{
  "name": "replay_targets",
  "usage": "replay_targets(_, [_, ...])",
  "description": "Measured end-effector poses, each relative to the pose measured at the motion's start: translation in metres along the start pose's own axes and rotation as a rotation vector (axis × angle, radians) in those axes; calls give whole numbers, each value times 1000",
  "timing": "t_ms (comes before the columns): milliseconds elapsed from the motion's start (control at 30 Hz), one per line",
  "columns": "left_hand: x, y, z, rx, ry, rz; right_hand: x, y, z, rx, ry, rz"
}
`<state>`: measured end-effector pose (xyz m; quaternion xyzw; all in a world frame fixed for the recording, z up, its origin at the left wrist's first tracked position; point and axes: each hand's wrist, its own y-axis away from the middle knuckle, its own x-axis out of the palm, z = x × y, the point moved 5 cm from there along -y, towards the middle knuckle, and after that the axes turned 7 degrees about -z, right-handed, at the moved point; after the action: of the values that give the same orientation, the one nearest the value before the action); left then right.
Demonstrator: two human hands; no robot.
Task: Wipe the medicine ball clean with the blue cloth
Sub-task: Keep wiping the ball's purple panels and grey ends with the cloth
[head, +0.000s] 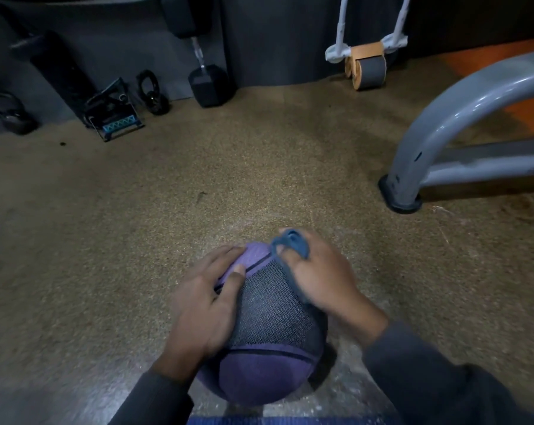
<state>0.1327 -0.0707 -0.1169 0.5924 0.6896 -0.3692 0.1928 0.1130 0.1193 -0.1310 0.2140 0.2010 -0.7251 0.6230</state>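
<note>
Nearest your lens: a strip of blue mat (290, 421) at the bottom edge, and your two dark sleeves (437, 384) coming in from either side. Just beyond sits the medicine ball (259, 372), on the speckled brown floor (136, 225), low and centre in the head view. Surface: purple panels at the near and far ends, a grey textured panel with a fine repeating pattern across the top, dark seams between them.

Your left hand (204, 305) lies on the ball's left side, fingers fairly straight and spread, thumb reaching along the far seam; it presses, with nothing pinched. Your right hand (317, 277) is on the ball's upper right, fingers curled round the blue cloth (291, 245). One bunched end sticks up between the fingers; the rest trails under the palm against the grey panel.

Farther out: a grey curved metal frame (443, 124) with a black foot stands to the right. Along the far wall stand a black hex dumbbell (209, 84), a small kettlebell (153, 96) and an ab roller wheel (368, 67).
</note>
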Motion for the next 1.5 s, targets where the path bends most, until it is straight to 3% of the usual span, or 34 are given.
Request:
replay_targets(67, [-1,0,1,-31,10,-12,0,-2,-25,257,-171,-19])
replay_targets(100, [0,-1,1,-49,3,-3,-3,10,-28,244,-106,-75])
replay_targets(167, [2,-5,-1,-69,-17,26,-6,44,-6,-3,123,-207])
replay_targets(233, [4,-8,-5,-75,-30,47,-6,72,32,-270,238,-211])
replay_targets(300, [4,-7,-7,-73,-23,55,-6,62,47,-394,299,-179])
replay_targets(367, [3,-5,-8,-63,-6,51,-3,28,35,-283,264,-95])
replay_targets(433, [3,-5,-7,-76,-15,49,-2,-5,5,-13,70,43])
replay_targets(500, [3,-6,-9,-119,-22,43,-4,-14,-21,185,-72,36])
replay_targets(567, [5,-11,-11,-123,-30,37,-9,9,-16,107,85,-106])
replay_targets(633, [6,-14,-12,-138,-24,38,-4,51,18,-158,306,-241])
replay_targets(733, [8,-16,-12,-156,12,47,6,81,42,-379,323,-327])
replay_targets(800, [8,-16,-9,-167,35,53,7,80,13,-320,163,-413])
replay_targets(900, [4,-17,-7,-215,28,74,10,100,-42,-80,-186,-611])
replay_targets(1033, [2,-18,-16,-224,20,87,12,118,-44,5,-144,-737])
replay_targets(1167, [3,-14,-18,-226,-6,156,11,90,28,-337,121,-626])
replay_targets(1233, [3,-15,-19,-247,67,158,12,80,41,-370,199,-556])
replay_targets(1300, [-1,-17,-17,-269,87,117,9,76,27,-327,98,-579])
replay_targets(1433, [-1,-20,-8,-294,79,92,8,82,-31,27,-250,-651])
replay_targets(1500, [0,-21,-8,-292,45,103,16,92,-32,38,-198,-649])
